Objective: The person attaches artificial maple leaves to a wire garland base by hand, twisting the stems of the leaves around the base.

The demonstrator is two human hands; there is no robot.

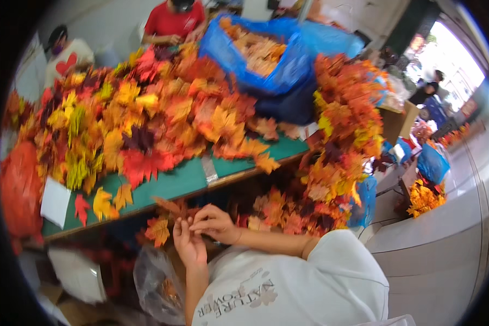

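My left hand (189,244) and my right hand (216,224) meet in front of the table's near edge, fingers pinched together at the tips. Between them is a reddish-brown artificial maple leaf (171,207), partly covered by the fingers and somewhat blurred. An orange artificial maple leaf (157,231) hangs just beside my left fingers; whether it is attached to the held one I cannot tell. On the green tabletop (152,191) beyond, a big heap of artificial maple leaves (182,108) in red, orange, yellow and dark purple spreads out. A few single leaves (102,204) lie near the edge.
A blue bag (299,60) full of pale orange leaves stands on the table. Leaf bunches (342,125) hang at its right end. A red bag (20,187) and a white card (55,202) are at left. A clear plastic bag (155,282) sits below. Two people (174,22) work across the table.
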